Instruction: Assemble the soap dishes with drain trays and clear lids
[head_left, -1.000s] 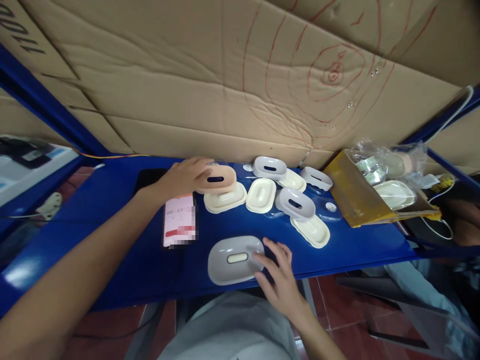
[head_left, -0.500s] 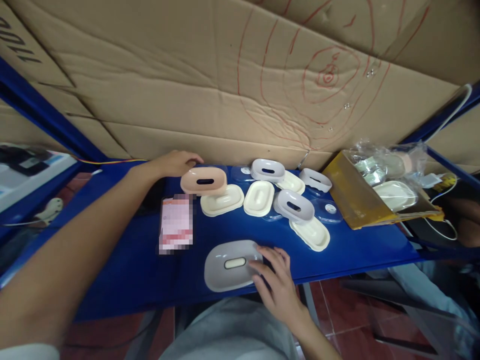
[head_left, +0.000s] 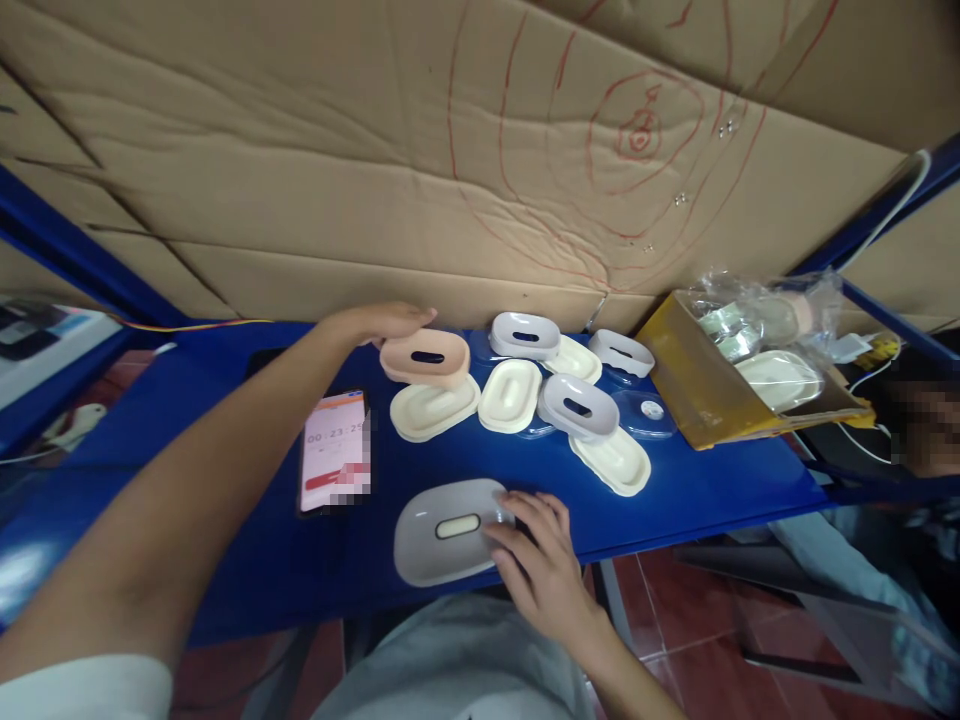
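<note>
At the far left, beyond the blue desk [head_left: 712, 500], a white shelf edge [head_left: 45, 340] carries dark items too blurred to tell. The left arm stretches across the desk, and the left hand [head_left: 375, 322] lies flat and unclenched at the back, its fingertips just behind the pink dish [head_left: 424, 357]; whether they touch it I cannot tell. The pink dish sits tilted on the rim of a cream tray [head_left: 433, 408]. Left of that tray, a phone [head_left: 335, 452] lies face up with a timer on its screen.

Near the front edge lies a grey dish [head_left: 447, 517] with a cream slot in its middle. The right hand [head_left: 541, 565] rests beside it, fingers loosely spread, their tips touching the dish's right rim, gripping nothing.

Behind these, a second cream tray [head_left: 510, 395] lies flat, then a grey dish [head_left: 525, 335] at the back, another grey dish [head_left: 577, 407] propped over a cream tray [head_left: 610, 461], and a further grey one [head_left: 620, 352] near the wall. Clear lids [head_left: 649, 413] lie between them.

To the right, a yellow box [head_left: 705, 395] holds plastic bags [head_left: 757, 315] and more trays. A white cable [head_left: 892, 215] runs up the blue post. Cardboard [head_left: 375, 150] with red scrawls backs the desk.
</note>
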